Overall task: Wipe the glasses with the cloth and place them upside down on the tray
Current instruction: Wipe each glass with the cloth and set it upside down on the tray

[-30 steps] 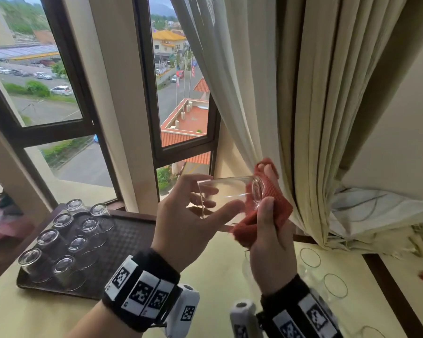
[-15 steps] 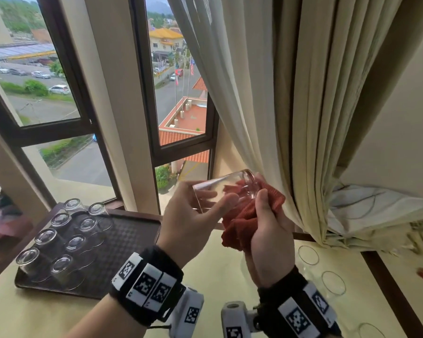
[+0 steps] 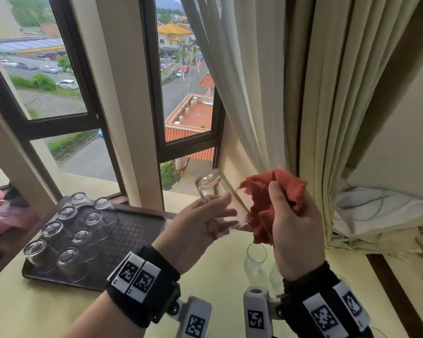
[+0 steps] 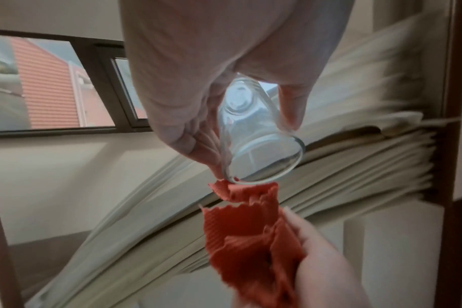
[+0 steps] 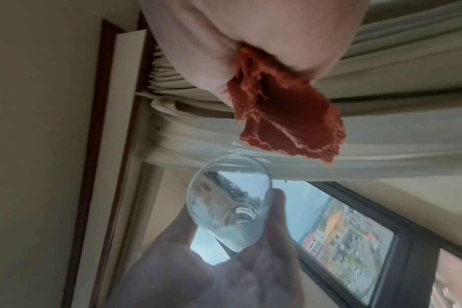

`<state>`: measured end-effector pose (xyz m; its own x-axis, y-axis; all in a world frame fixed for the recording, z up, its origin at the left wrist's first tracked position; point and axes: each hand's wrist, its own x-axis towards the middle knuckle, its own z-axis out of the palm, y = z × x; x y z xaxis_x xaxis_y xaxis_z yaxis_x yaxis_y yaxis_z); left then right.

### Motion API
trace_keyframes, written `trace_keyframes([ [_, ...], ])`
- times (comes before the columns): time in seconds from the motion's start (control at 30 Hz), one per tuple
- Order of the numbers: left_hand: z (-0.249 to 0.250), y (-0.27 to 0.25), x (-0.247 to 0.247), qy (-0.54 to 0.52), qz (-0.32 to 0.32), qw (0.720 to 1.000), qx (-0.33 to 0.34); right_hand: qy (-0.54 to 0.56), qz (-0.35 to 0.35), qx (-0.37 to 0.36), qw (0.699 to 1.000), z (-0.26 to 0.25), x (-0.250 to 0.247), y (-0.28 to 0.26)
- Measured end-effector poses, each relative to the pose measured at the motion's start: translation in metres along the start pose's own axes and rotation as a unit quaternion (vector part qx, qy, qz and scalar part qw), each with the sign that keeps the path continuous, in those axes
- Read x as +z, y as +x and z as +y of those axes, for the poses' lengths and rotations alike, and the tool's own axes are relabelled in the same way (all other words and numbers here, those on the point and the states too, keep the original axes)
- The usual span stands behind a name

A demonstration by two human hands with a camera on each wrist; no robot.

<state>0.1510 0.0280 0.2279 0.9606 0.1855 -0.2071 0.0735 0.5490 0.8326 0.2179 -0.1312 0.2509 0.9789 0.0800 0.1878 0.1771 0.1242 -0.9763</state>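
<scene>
Left hand [image 3: 200, 223] gripping tilted glass [image 3: 220, 203], right hand [image 3: 296, 228] clutching red cloth [image 3: 274, 198]. Only in head view: tray [image 3: 132, 230] with upturned glasses [image 3: 69, 232] on table [image 3: 34, 311]. No readable writing.

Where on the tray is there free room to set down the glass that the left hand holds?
The tray is bare on its right half, between the upturned glasses and its right rim. Its left half is crowded with eight of them. The left hand holds the glass just right of that rim.

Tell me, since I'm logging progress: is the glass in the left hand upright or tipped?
Tipped: the glass slants in the left hand, base up-left, mouth toward the cloth.
</scene>
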Motion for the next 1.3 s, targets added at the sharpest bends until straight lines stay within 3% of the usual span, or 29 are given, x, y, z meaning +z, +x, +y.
trace_keyframes([
  [0.07,0.007,0.000,-0.001,-0.078,0.018,0.997,-0.003,-0.024,0.029,-0.056,0.998,-0.003,-0.003,-0.007],
  [0.13,0.014,0.001,-0.004,-0.129,0.023,0.991,-0.013,-0.075,0.040,-0.163,0.983,-0.009,0.000,-0.017],
  [0.23,0.021,0.000,-0.002,-0.156,-0.003,0.988,-0.024,-0.106,-0.010,-0.282,0.953,-0.005,0.011,-0.031],
  [0.37,0.025,-0.006,0.007,-0.170,-0.026,0.985,-0.016,-0.253,-0.072,-0.394,0.881,0.002,0.024,-0.039],
  [0.43,0.028,-0.008,0.009,-0.172,-0.047,0.984,-0.009,-0.312,-0.107,-0.405,0.853,0.001,0.025,-0.040],
  [0.57,0.030,-0.011,0.009,-0.175,-0.055,0.983,0.030,-0.371,-0.195,-0.329,0.846,-0.015,0.025,-0.049],
  [0.7,0.028,-0.013,0.011,-0.073,-0.066,0.993,0.063,-0.387,-0.260,-0.264,0.844,-0.022,0.029,-0.046],
  [0.83,0.026,-0.010,0.010,0.007,-0.068,0.995,0.069,-0.344,-0.289,-0.175,0.876,-0.013,0.033,-0.036],
  [0.9,0.025,-0.008,0.006,0.008,-0.072,0.995,0.066,-0.271,-0.339,-0.094,0.896,-0.013,0.034,-0.030],
  [0.97,0.025,-0.008,0.002,0.003,-0.080,0.995,0.060,-0.115,-0.384,0.023,0.916,-0.018,0.033,-0.028],
  [1.07,0.025,-0.009,-0.002,-0.011,-0.083,0.994,0.074,0.091,-0.398,0.169,0.897,-0.025,0.029,-0.031],
  [1.13,0.027,-0.008,-0.003,-0.013,-0.061,0.993,0.101,0.096,-0.391,0.196,0.894,-0.022,0.027,-0.032],
  [1.17,0.030,-0.006,-0.005,-0.013,-0.051,0.992,0.117,0.057,-0.390,0.186,0.900,-0.021,0.026,-0.032],
  [1.2,0.033,-0.005,-0.007,-0.008,-0.042,0.990,0.131,-0.026,-0.390,0.123,0.912,-0.018,0.023,-0.030],
  [1.23,0.036,-0.004,-0.009,0.001,-0.032,0.989,0.141,-0.140,-0.378,-0.002,0.915,-0.013,0.021,-0.028],
  [1.27,0.038,-0.003,-0.013,0.013,-0.024,0.989,0.146,-0.258,-0.358,-0.156,0.884,-0.008,0.020,-0.025],
  [1.3,0.038,-0.003,-0.014,0.026,-0.019,0.989,0.145,-0.362,-0.340,-0.276,0.823,-0.003,0.021,-0.024],
])
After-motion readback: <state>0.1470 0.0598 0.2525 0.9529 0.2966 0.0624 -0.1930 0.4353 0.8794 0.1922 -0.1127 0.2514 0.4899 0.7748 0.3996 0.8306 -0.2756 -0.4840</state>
